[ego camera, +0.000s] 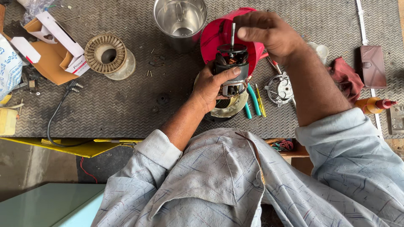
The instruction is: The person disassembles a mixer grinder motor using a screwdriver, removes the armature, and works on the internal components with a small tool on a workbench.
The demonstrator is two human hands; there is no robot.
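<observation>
Nearest me, my left hand (212,86) was clamped round the small electric motor (231,69), held upright over the grey mat (126,105), against the red housing (219,35); its shaft (232,33) pointed up; my right hand (269,33) hovered directly above, fingers pinching the tip.

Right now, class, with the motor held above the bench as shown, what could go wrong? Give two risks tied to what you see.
1. The left hand alone grips the motor while the right hand pinches its shaft; a slip could drop it onto the cream housing below.
2. Loose screws lie scattered on the ribbed mat; a sleeve might sweep them off and lose them.
</observation>
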